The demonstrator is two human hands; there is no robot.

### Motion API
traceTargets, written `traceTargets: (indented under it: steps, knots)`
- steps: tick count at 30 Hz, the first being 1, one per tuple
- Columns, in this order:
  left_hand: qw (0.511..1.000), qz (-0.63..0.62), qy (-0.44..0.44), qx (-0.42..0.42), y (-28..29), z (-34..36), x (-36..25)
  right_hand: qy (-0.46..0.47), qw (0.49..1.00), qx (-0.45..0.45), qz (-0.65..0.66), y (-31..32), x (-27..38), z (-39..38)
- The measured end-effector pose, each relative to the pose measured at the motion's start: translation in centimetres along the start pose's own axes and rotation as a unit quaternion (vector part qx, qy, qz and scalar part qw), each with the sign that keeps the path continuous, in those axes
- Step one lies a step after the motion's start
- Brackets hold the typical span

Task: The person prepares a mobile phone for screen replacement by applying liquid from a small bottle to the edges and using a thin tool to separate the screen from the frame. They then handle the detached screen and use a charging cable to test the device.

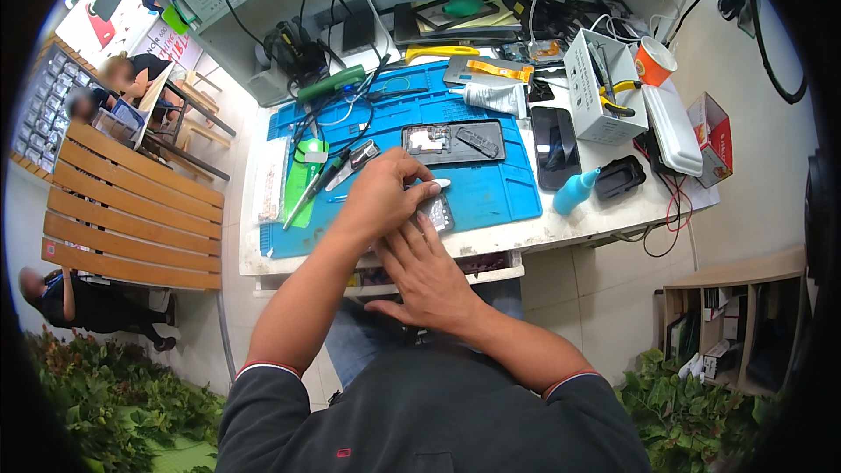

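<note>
Head view: bench with blue repair mat [499, 197], two bare hands working near its front edge.
Left hand [385, 193]: thumb and fingers pinched on a small white-tipped tool [444, 183].
Right hand [427, 280]: flat, fingers straight, thumb spread, clasping nothing; fingertips beside the dark phone part.
Dark phone part [444, 215]: on the mat, beneath and just right of the hands, partly covered.
Opened phone [517, 142]: on the mat, beyond the hands, internals exposed.
Black smartphone [555, 149]: on the bench, right of the mat.
Blue squeeze bottle [574, 194]: upright, near that smartphone.
</note>
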State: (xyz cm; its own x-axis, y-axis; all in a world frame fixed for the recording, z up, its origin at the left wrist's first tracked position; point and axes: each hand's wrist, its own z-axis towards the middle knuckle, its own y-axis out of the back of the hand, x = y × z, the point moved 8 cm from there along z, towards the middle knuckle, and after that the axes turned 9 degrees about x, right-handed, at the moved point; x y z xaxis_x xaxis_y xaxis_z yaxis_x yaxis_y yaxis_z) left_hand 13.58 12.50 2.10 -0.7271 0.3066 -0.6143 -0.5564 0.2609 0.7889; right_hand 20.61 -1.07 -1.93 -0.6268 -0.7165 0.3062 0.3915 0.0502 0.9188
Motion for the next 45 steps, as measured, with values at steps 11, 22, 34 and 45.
traceTargets:
  steps: [11,22,34,45]
  knots:
    - [0.998,0.008,0.024,0.056,0.6,-0.3,0.6,-0.004,1.0,-0.004,0.009,-0.2,-0.2,0.0]
    - [1.0,0.008,0.005,0.027,1.9,-1.6,1.8,0.069,0.888,-0.095,0.445,3.8,-2.4,-1.6]
    - [0.999,0.037,-0.004,0.015,1.9,-2.0,0.8,0.136,0.179,-0.205,0.953,5.0,-6.6,-2.1]
    - [0.999,0.031,-0.02,-0.002,1.6,-2.3,1.3,0.044,0.3,-0.171,0.938,2.6,-7.3,-3.4]
